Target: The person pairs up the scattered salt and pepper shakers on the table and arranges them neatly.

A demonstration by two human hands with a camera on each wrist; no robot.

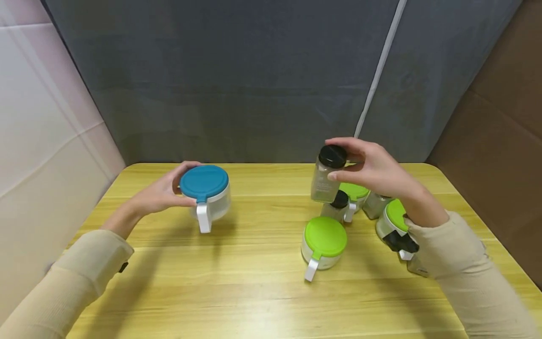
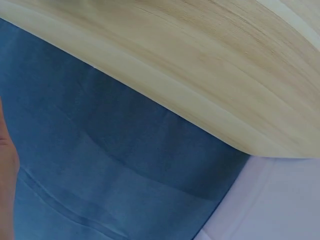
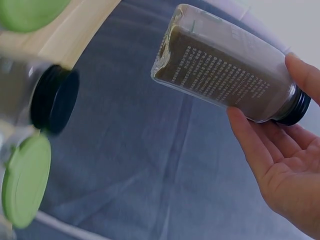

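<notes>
In the head view my left hand grips a clear seasoning jar with a blue lid and a white handle, its thumb and fingers around the side. The jar appears raised a little, with a shadow on the table to its lower right. My right hand holds a glass spice bottle by the neck below its black cap, above other jars. Brownish-grey powder and white print show on this spice bottle in the right wrist view. Only a sliver of my left hand shows in the left wrist view.
A green-lidded jar stands near the table's middle right. Behind it are a black-capped bottle and another green-lidded jar. More jars sit under my right forearm, partly hidden. A grey cloth hangs behind the wooden table.
</notes>
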